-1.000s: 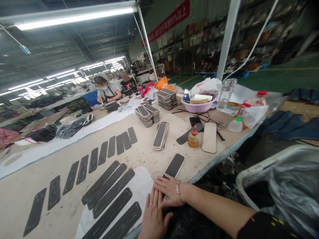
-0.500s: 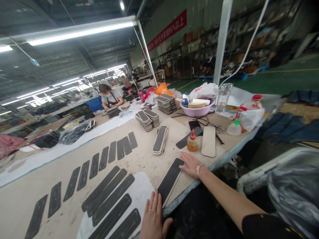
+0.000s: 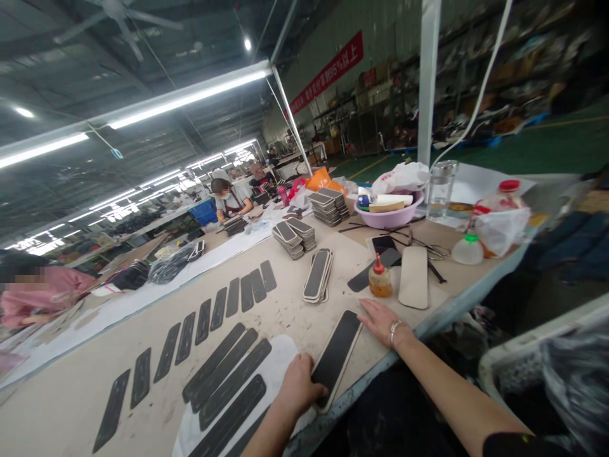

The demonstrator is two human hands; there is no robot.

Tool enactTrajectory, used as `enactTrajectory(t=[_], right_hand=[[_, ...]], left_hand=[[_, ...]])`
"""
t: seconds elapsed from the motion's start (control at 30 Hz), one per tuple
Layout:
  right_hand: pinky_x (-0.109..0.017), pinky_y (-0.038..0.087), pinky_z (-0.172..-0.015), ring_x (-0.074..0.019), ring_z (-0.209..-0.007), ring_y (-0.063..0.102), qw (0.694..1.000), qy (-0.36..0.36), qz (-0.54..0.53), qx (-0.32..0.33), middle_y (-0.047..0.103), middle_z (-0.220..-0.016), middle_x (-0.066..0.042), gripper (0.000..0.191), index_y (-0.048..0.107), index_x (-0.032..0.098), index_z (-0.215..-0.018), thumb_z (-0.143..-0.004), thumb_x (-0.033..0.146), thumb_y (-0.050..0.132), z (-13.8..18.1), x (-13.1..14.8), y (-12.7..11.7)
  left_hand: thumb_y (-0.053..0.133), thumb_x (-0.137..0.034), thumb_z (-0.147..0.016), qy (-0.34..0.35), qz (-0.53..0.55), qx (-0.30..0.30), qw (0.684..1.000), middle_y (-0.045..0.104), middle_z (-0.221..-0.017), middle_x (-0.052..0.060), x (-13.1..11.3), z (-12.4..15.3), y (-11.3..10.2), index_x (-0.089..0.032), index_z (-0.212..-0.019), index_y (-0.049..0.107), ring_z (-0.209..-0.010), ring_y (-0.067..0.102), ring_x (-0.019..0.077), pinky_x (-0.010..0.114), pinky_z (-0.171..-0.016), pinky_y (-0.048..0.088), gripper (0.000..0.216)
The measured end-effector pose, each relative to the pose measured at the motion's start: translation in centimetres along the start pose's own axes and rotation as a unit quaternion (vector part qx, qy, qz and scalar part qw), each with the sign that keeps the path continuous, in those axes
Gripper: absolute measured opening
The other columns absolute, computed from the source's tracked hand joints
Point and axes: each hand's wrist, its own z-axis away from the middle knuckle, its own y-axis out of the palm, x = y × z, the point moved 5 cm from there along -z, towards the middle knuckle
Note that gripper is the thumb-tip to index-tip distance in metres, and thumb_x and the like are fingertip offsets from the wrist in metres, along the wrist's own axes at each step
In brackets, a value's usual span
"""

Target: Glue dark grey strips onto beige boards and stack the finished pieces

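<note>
In front of me a long panel (image 3: pixel 337 355) with rounded corners lies on the table, a dark strip on a slightly larger beige backing. My left hand (image 3: pixel 301 385) is at its lower left edge, fingers curled and thumb across the dark face; the fingertips are hidden. My right hand (image 3: pixel 379 322) rests by the panel's upper right corner with fingers stretched out, fingertips touching the edge. Left of my hands, several dark strips (image 3: pixel 233 376) lie on a white sheet (image 3: pixel 283 355). A squeeze bottle (image 3: pixel 380 279) with a red tip and amber contents stands beyond my right hand.
Stacked panels (image 3: pixel 318 276) and a beige panel (image 3: pixel 413 277) lie further back. Dark strips (image 3: pixel 165 352) line the table's left. A purple basin (image 3: pixel 390 216), scissors (image 3: pixel 435 251) and a glass jar (image 3: pixel 441 190) sit at the right. Co-workers (image 3: pixel 229 200) sit beyond.
My left hand has gone from lying flat with straight fingers to curled at the panel's lower edge, thumb over it. My right hand stays by the upper corner. The view has shifted left.
</note>
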Motion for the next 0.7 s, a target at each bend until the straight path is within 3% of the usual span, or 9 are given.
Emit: enactTrajectory(t=[0.13,0.23,0.37,0.5,0.6,0.7], right_hand=[[-0.042,0.035,-0.105,-0.0257,-0.123,0.045,1.0,0.002,-0.004,-0.005,0.049,-0.133,-0.015,0.057,0.048,0.011,-0.133,-0.094,0.046,0.027,0.0,-0.2,0.0],[-0.042,0.035,-0.105,-0.0256,-0.121,0.046,1.0,0.003,0.0,-0.004,0.051,-0.131,-0.014,0.056,0.05,0.01,-0.131,-0.094,0.046,0.028,0.0,-0.2,-0.1],[-0.043,0.035,-0.104,-0.026,-0.12,0.046,1.0,0.0,0.007,0.0,0.052,-0.13,-0.012,0.055,0.053,0.013,-0.129,-0.093,0.048,0.032,0.0,0.1,-0.3],[-0.045,0.035,-0.103,-0.0264,-0.12,0.045,1.0,-0.001,0.016,0.003,0.051,-0.131,-0.011,0.051,0.055,0.016,-0.128,-0.093,0.047,0.033,0.1,0.2,-0.2],[-0.046,0.035,-0.102,-0.0276,-0.119,0.045,1.0,-0.002,0.025,0.007,0.051,-0.13,-0.011,0.05,0.057,0.018,-0.126,-0.092,0.047,0.034,0.1,0.3,-0.1],[-0.047,0.035,-0.101,-0.0291,-0.118,0.045,0.999,0.0,0.035,0.013,0.052,-0.129,-0.012,0.049,0.058,0.018,-0.124,-0.09,0.047,0.038,0.0,0.4,-0.1]], left_hand=[[0.071,-0.036,-0.06,0.007,0.135,0.09,0.987,0.064,-0.078,-0.001,0.7,-0.5,0.6,-0.017,-0.08,0.062,-0.077,0.059,0.0198,0.025,-0.065,0.042,0.029],[0.058,-0.043,-0.075,0.036,0.32,0.124,0.939,0.064,-0.072,-0.001,0.4,-1.0,-0.8,-0.015,-0.078,0.063,-0.071,0.058,0.0171,0.025,-0.064,0.042,0.029],[0.058,-0.049,-0.078,0.058,0.441,0.053,0.894,0.065,-0.075,0.001,-0.9,-3.5,-6.4,-0.014,-0.08,0.064,-0.072,0.057,0.0151,0.024,-0.067,0.042,0.036],[0.061,-0.056,-0.074,0.031,0.472,-0.006,0.881,0.065,-0.075,0.002,-2.3,-9.0,-10.7,-0.014,-0.086,0.063,-0.067,0.058,0.0136,0.023,-0.062,0.044,0.044],[0.06,-0.058,-0.075,0.005,0.468,-0.034,0.883,0.066,-0.077,0.004,-2.8,-14.0,-10.9,-0.013,-0.094,0.062,-0.066,0.06,0.0135,0.024,-0.062,0.047,0.049],[0.06,-0.052,-0.078,-0.032,0.429,-0.063,0.901,0.066,-0.074,0.007,-2.7,-17.8,-9.3,-0.01,-0.091,0.062,-0.068,0.062,0.0156,0.028,-0.065,0.049,0.043]])
